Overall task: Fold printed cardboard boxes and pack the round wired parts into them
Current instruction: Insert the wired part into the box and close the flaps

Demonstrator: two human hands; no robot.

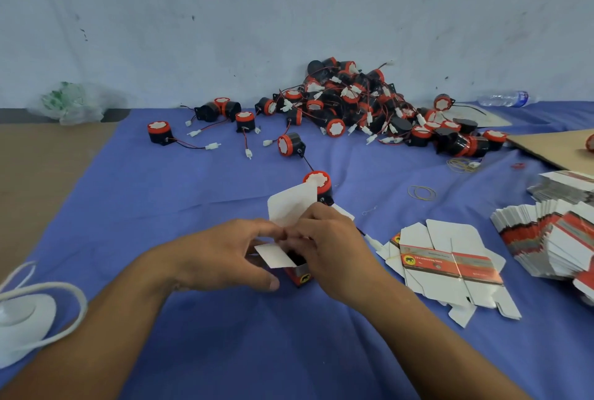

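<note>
My left hand (225, 251) curls round the small red printed cardboard box (300, 276), upright on the blue cloth (193, 190) just before me; I'd brace it firmly there. My right hand (331, 248) pinches at its open top, so I'd tuck the white side flap (273, 255) first, then press the tall lid flap (291, 206) down squarely.

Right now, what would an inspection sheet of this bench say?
Surface: blue cloth over a brown tabletop.
Job's things: small red printed cardboard box, flaps open; heap of round black-and-red wired parts; flat printed box blanks.
Clutter: yellow rubber bands; clear plastic bottle; crumpled plastic bag.
Hands: left hand and right hand both grip the box.
Cables: thin red-black leads with white plugs; white cord, near left.
Surroundings: scuffed pale wall.
</note>
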